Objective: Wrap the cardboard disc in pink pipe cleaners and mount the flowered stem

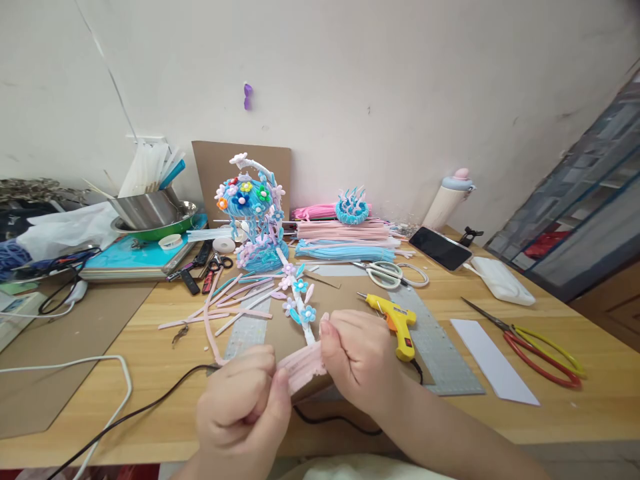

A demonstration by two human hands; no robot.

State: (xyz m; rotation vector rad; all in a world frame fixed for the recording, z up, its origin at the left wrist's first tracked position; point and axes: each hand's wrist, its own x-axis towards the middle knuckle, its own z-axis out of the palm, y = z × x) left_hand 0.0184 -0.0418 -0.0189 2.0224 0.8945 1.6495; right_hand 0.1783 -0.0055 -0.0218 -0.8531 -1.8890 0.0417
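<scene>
A short pale pink bundle of fuzzy pipe cleaners [303, 369] stretches between my two fists, close to the table's front edge. My left hand [244, 407] is closed around its left end, thumb pressed along it. On the other end, my right hand [361, 357] is closed too, with a bit of pink poking up above the thumb. Just behind the bundle lies a white wrapped stem [303, 308] carrying pink and blue flowers. It leads back to a lamp-like pipe-cleaner piece [245, 198] with a blue dome covered in coloured flowers.
A yellow glue gun [393, 319] lies right of my right hand. Beyond are red-and-yellow-handled scissors [537, 353], white card [493, 360], and a phone [440, 248]. Bundles of blue pipe cleaners [345, 251] lie behind. Loose pink strips [210, 327] and a white cable [125, 373] are leftward.
</scene>
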